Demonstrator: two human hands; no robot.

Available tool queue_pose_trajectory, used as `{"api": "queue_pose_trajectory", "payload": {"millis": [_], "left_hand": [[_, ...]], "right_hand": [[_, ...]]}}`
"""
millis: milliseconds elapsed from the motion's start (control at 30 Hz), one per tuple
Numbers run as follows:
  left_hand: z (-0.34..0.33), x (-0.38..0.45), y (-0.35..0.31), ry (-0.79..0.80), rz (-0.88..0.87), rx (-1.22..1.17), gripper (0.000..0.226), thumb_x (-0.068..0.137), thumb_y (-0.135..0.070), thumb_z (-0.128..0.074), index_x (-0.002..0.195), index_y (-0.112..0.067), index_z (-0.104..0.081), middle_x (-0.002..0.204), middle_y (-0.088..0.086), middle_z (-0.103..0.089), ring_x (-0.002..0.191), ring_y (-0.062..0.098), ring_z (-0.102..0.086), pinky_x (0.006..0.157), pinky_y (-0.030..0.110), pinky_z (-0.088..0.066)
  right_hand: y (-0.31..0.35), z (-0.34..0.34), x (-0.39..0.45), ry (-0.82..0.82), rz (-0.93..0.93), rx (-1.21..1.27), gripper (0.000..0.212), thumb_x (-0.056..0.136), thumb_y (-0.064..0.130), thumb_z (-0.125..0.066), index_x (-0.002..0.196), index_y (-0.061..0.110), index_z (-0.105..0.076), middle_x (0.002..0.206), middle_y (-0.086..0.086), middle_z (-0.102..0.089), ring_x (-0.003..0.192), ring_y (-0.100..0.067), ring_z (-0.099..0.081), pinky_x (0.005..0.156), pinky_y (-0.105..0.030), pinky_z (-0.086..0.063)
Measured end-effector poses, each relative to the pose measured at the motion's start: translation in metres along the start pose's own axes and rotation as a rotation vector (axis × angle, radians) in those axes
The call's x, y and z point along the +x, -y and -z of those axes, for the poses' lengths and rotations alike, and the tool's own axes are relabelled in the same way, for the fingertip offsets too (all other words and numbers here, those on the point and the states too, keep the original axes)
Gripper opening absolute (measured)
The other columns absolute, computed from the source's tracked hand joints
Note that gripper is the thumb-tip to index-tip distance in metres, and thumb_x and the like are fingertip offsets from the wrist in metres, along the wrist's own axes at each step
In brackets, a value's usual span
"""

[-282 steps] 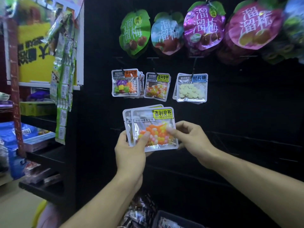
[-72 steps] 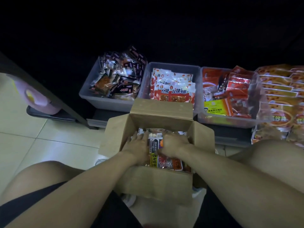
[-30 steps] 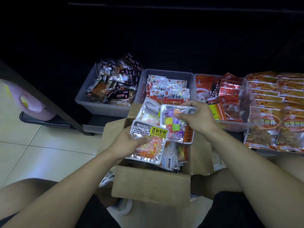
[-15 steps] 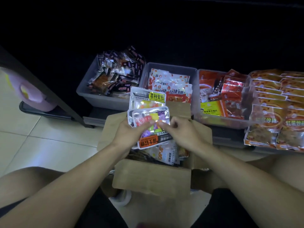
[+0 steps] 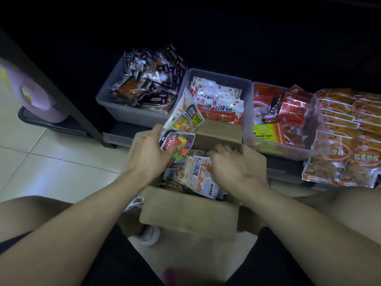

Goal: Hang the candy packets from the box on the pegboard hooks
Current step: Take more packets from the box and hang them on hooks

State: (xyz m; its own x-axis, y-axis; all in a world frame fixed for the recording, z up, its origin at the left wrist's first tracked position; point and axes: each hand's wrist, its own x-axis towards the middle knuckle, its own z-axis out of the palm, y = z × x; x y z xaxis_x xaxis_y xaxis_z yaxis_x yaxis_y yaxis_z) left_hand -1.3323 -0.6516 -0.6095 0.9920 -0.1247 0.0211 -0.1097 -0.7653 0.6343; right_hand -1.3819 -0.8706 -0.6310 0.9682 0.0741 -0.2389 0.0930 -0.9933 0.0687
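Note:
An open cardboard box (image 5: pixel 189 211) sits on the floor between my knees. My left hand (image 5: pixel 148 153) is shut on a small stack of candy packets (image 5: pixel 182 129), held tilted above the box's far left corner. Their clear windows show coloured sweets. My right hand (image 5: pixel 228 164) reaches down into the box, fingers curled among the loose packets. A white packet with orange lettering (image 5: pixel 199 172) lies on top inside the box. The pegboard and its hooks are out of view.
Three grey plastic bins stand behind the box: dark-wrapped snacks (image 5: pixel 115 104), red-and-white packets (image 5: pixel 226 79), red packets (image 5: pixel 288 145). Orange snack bags (image 5: pixel 346 141) are piled at the right. A pale purple object (image 5: pixel 39 100) sits at the left on the tiled floor (image 5: pixel 51 162).
My left hand has tilted its candy packets to the left. My right hand let go of them and dropped into the box.

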Motion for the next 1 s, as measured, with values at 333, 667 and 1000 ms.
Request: {"api": "queue_pose_trajectory", "payload": {"millis": [333,667,1000], "left_hand": [[0.015,-0.008,0.007,0.016,0.085,-0.043,0.05,0.087,-0.05,-0.082,0.125,-0.028,-0.057,0.11,0.003,-0.073,0.095,0.024,-0.071,0.074,0.04,-0.059],[0.029,-0.005,0.001,-0.056,0.099,-0.197,0.047,0.09,-0.042,-0.082,0.128,-0.024,-0.061,0.106,-0.009,-0.077,0.088,0.012,-0.073,0.068,0.027,-0.055],[0.052,0.005,-0.005,-0.042,0.138,-0.286,0.033,0.089,-0.044,-0.082,0.116,-0.034,-0.065,0.104,-0.012,-0.077,0.09,0.009,-0.075,0.084,0.034,-0.061]], "right_hand": [[0.004,-0.03,0.028,0.336,-0.147,0.162,0.079,0.081,0.042,-0.087,0.141,0.004,-0.051,0.141,-0.017,-0.06,0.132,-0.035,-0.055,0.106,-0.04,-0.045],[0.013,-0.015,0.021,0.165,-0.204,0.706,0.023,0.086,0.023,-0.08,0.107,0.02,-0.071,0.104,-0.005,-0.078,0.103,-0.029,-0.073,0.086,-0.039,-0.06],[-0.052,0.119,-0.025,-0.082,0.293,0.802,0.035,0.099,0.003,-0.067,0.098,0.037,-0.075,0.096,0.014,-0.066,0.099,-0.005,-0.067,0.082,-0.027,-0.056]]}}
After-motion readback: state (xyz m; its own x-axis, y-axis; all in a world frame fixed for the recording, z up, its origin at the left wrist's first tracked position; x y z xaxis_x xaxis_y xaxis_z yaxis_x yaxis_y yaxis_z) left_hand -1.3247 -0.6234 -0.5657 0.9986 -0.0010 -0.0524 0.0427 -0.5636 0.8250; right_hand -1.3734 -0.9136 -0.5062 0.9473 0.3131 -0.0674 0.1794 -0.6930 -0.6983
